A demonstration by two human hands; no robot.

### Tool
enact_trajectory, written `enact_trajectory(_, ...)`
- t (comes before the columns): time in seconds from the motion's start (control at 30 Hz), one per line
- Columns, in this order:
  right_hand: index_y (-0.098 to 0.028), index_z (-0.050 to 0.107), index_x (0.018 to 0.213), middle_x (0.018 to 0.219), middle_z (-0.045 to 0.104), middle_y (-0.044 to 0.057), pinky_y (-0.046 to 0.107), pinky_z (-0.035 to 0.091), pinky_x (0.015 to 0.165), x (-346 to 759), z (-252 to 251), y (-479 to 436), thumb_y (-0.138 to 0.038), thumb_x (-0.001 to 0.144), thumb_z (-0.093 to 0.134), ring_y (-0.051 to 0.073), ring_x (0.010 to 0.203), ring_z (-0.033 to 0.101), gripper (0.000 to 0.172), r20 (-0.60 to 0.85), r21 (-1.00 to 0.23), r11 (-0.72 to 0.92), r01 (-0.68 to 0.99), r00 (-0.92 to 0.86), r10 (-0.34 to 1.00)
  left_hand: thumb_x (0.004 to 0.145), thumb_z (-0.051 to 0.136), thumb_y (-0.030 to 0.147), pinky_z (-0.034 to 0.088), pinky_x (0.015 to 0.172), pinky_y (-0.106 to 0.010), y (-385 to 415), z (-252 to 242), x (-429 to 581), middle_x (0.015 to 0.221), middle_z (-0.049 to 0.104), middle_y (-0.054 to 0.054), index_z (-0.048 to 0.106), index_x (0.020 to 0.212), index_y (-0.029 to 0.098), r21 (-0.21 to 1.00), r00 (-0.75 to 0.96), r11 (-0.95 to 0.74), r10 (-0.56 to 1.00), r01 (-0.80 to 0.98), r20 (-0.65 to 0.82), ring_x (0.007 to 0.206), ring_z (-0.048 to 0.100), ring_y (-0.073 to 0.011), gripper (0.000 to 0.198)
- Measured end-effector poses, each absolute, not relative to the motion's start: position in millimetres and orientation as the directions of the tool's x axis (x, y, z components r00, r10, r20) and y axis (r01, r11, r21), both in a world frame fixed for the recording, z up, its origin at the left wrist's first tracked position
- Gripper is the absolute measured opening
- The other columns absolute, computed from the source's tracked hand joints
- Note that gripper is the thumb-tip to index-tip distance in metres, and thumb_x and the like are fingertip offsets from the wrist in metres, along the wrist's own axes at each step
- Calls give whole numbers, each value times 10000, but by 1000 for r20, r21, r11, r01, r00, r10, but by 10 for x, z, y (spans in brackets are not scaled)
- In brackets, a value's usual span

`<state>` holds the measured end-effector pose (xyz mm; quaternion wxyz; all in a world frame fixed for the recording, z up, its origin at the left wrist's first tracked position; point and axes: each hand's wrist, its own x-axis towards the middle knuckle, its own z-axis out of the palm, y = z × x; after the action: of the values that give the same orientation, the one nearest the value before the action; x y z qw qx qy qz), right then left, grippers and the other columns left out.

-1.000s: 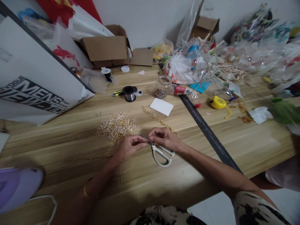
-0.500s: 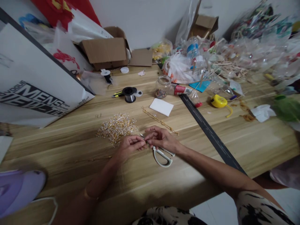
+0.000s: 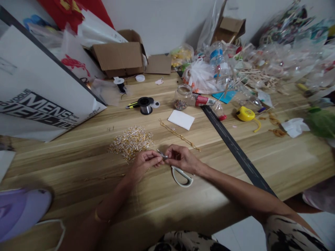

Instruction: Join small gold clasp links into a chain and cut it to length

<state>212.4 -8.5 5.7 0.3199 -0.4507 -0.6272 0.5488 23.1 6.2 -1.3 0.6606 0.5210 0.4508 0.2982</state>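
My left hand is closed in a pinch, its fingertips close to those of my right hand, which is pinched too. Whatever lies between the fingers is too small to make out. Beneath the hands rests a pair of scissors with white handles; its blade tips show between the two hands. A faint thin chain lies left of my left wrist. Just beyond my left hand is a pile of small gold and clear pieces. A gold chain stretches across the table beyond my right hand.
Farther back are a wire spool, a jar of beads and a folded white paper. A long dark ruler and yellow tape measure lie to the right. Plastic bottles and sticks crowd the back right; a white bag stands left.
My right hand has shifted slightly right, away from my left fingertips, showing more of the scissor blades. The right hand now covers more of one scissor handle.
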Motion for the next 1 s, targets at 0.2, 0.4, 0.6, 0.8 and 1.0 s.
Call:
enact_trajectory(0.2,-124,578,784,630,511,-29,183,315,489,2103,68,-91,-278,759,641,72,545,421,168,-86,-951,45,307,-401,912,658,701,300,435,555,-210,50,14,236,619,652,-13,655,699,128,959,398,269,873,88,-281,560,556,-103,184)
enact_trajectory(0.4,-120,606,773,643,542,-15,191,319,515,2099,54,-85,-242,811,582,79,559,423,130,-29,-945,113,308,-423,906,673,696,318,442,561,-215,51,7,240,643,668,-21,653,707,134,961,423,264,864,86,-275,566,565,-106,193)
enact_trajectory(0.6,-113,615,763,679,544,-1,197,332,543,2110,68,-81,-227,824,574,84,591,441,136,34,-952,160,260,-432,901,687,695,320,449,565,-216,39,-29,231,665,666,-14,626,829,140,962,442,267,858,55,-263,579,577,-106,240)
enact_trajectory(0.8,-123,601,786,667,527,-5,202,323,530,2127,38,-82,-274,840,558,88,581,429,166,22,-952,148,268,-422,907,707,674,333,458,576,-221,29,-4,224,650,651,-19,631,855,128,966,433,236,864,105,-258,584,579,-109,257)
enact_trajectory(1.0,-129,577,785,644,512,-15,203,316,523,2135,49,-83,-300,858,526,89,574,417,193,2,-947,133,294,-408,913,715,659,340,458,582,-225,18,24,226,679,659,-28,647,854,127,970,436,198,867,144,-242,595,577,-114,254)
